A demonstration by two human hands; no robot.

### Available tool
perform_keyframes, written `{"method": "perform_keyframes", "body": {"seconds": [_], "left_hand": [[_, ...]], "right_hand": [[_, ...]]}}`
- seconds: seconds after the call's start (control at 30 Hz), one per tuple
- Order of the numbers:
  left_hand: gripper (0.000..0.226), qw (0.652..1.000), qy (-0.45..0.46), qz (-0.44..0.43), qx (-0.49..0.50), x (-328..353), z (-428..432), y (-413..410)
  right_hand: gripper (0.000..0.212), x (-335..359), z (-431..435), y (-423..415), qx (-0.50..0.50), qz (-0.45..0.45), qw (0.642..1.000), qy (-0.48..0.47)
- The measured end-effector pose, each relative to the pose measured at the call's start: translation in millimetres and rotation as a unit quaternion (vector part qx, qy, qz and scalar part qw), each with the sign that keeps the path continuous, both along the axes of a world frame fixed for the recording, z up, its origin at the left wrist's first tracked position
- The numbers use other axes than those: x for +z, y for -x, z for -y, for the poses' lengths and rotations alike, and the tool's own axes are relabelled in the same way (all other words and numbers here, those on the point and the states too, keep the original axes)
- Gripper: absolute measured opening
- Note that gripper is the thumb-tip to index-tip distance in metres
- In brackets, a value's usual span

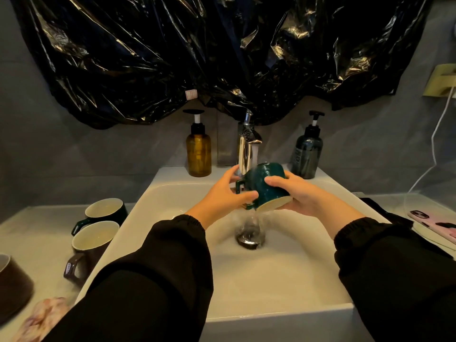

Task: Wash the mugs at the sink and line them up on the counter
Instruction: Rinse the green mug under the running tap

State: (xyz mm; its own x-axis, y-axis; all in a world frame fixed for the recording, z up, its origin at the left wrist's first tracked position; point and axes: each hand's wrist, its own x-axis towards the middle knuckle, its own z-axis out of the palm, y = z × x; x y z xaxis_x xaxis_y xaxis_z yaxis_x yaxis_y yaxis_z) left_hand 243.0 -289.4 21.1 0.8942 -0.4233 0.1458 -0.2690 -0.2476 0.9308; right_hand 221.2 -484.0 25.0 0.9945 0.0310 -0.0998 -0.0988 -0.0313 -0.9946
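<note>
left grip (222,193) holds the handle side of the teal mug (265,183), thumb on the lower wall. right grip (298,196) wraps the far wall, fingers over the top. mug tilted, mouth down and toward me, above the sink (153,193) under the running tap (246,149).

glazed ceramic: stiff, weighty, likely slick when wet, would chip on a knock. best held by body and handle together.

green mug (104,211) and brown mug (92,240) upright on the desk (37,233), left. third mug (12,280) cut off at the edge. held mug's inside hidden; soap or none, cannot tell.
</note>
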Motion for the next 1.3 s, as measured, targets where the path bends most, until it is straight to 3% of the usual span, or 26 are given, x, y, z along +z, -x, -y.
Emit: {"method": "perform_keyframes", "body": {"seconds": [0.1,0.2,0.33,0.53,0.7,0.8,1.07,1.17,1.3], "left_hand": [[0.054,0.996,0.028,-0.08,0.041,1.1,-2.3,-2.5],[0.036,0.987,0.037,-0.141,0.06,0.8,-5.4,-2.8],[0.038,0.976,0.054,-0.188,0.101,4.2,-12.6,-3.4],[0.034,0.972,0.059,-0.2,0.108,10.0,-10.8,-4.2],[0.024,0.961,0.098,-0.211,0.149,10.7,-12.7,-7.4],[0.029,0.96,0.093,-0.225,0.136,9.4,-14.4,-8.5],[0.028,0.97,0.036,-0.217,0.105,4.6,-11.7,-12.2],[0.027,0.97,0.039,-0.211,0.112,5.5,-14.3,-11.9],[0.031,0.966,0.093,-0.218,0.1,3.1,-17.5,-12.1]], "right_hand": [[0.057,-0.1,3.7,-3.0,-0.047,-0.031,0.998,0.01],[0.055,-1.3,-9.8,-2.8,-0.006,-0.027,0.997,0.065],[0.067,2.4,-19.5,-0.1,0.028,0.013,0.994,0.104],[0.064,11.7,-11.9,15.3,0.106,0.034,0.98,0.162],[0.071,9.2,-41.0,-1.5,-0.002,0.087,0.982,0.169],[0.075,8.5,-33.4,-5.9,-0.071,0.087,0.979,0.17],[0.074,7.6,-22.1,9.2,0.017,0.024,0.958,0.284],[0.08,7.9,-41.6,4.3,0.018,0.054,0.961,0.271],[0.086,7.2,-49.8,-3.8,-0.065,0.117,0.97,0.204]]}}
